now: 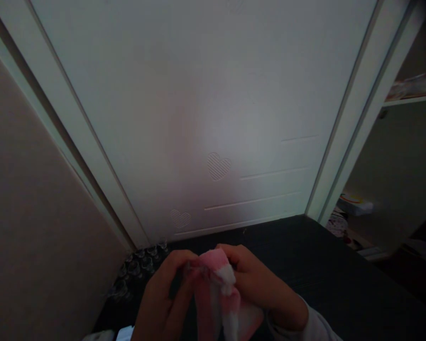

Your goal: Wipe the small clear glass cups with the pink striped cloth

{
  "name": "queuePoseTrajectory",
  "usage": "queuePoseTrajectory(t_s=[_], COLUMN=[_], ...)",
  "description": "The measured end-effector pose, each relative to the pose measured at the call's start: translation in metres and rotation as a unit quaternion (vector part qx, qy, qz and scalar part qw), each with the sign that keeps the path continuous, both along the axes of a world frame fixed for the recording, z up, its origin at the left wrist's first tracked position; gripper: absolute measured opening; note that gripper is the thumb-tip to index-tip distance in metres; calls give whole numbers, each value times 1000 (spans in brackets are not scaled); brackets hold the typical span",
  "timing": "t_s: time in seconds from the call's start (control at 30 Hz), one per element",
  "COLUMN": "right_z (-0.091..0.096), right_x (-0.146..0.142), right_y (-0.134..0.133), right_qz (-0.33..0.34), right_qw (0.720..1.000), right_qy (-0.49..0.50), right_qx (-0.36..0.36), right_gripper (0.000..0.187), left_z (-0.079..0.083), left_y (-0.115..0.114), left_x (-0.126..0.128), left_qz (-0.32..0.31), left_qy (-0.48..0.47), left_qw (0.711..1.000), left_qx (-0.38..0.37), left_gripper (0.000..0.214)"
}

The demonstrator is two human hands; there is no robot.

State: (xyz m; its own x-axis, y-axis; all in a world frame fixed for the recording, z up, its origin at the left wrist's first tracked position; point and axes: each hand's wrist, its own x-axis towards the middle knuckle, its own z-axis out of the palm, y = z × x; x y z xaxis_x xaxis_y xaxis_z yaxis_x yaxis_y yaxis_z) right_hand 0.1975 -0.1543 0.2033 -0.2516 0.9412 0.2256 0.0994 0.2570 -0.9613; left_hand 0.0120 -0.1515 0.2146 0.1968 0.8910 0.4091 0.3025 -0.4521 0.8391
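A pink and white cloth [213,284] is bunched between my two hands at the bottom centre, its lower part hanging down in folds. My left hand [168,291] pinches the cloth's left side with thumb and fingers. Something small, possibly clear, shows at those fingertips, but it is too dark to make out. My right hand [257,284] is closed around the cloth's right side, with its fingertips partly hidden behind the fabric. Several small clear glass cups [135,267] stand on the dark tabletop [287,255] left of my left hand.
A white panel [213,104] with embossed hearts and lines rises behind the tabletop. A plain wall [39,213] borders the left side. White items [125,333] lie at the bottom left edge. Open shelving on the right holds a white box [357,204] and other things.
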Motion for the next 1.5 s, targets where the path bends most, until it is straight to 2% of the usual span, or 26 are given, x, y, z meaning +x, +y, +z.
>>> queuePoseTrajectory(t_s=[0.17, 0.2, 0.3, 0.4, 0.5, 0.6, 0.73, 0.83, 0.97, 1.03, 1.17, 1.4, 1.5], right_z=[1, 2, 3, 2, 1, 0, 2, 5, 8, 9, 9, 8, 8], right_x=[-3, -3, -3, -2, 0, 1, 5, 8, 11, 12, 14, 15, 15], right_y=[1, 1, -1, -1, -1, -1, -2, -3, -4, -4, -5, -7, -7], right_qz=[65, 77, 84, 24, -44, -72, -73, -63, -64, -67, -66, -45, -29], right_qw=[994, 992, 992, 1000, 995, 990, 988, 985, 983, 983, 988, 994, 995], right_qy=[84, 95, 91, 7, -79, -99, -106, -127, -146, -144, -116, -69, -59], right_qx=[-27, -34, -31, 8, 47, 66, 87, 103, 90, 86, 83, 72, 73], right_gripper=[2, 3, 12, 15, 14, 14, 13, 12, 11, 10, 12, 21, 25], left_z=[-2, -1, -2, -7, -11, -10, -1, 7, 13, 11, 3, 0, -1], left_y=[2, 1, -1, 3, 15, 24, 23, 17, 12, 13, 19, 21, 22], left_x=[-6, -6, -3, -3, -8, -13, -12, -5, 3, 2, -8, -19, -22], left_qz=[-116, -116, -64, 1, 43, 91, 70, 64, 76, 63, -11, -95, -96], left_qy=[-41, -58, -97, -67, -22, 30, 87, 84, 59, 37, 21, 2, 22], left_qw=[988, 988, 992, 997, 999, 995, 993, 994, 993, 993, 991, 986, 989], left_qx=[93, 89, 48, 26, 1, -15, -33, -40, -64, -88, -135, -138, -110], left_gripper=[16, 16, 13, 9, 26, 39, 41, 43, 38, 35, 36, 24, 23])
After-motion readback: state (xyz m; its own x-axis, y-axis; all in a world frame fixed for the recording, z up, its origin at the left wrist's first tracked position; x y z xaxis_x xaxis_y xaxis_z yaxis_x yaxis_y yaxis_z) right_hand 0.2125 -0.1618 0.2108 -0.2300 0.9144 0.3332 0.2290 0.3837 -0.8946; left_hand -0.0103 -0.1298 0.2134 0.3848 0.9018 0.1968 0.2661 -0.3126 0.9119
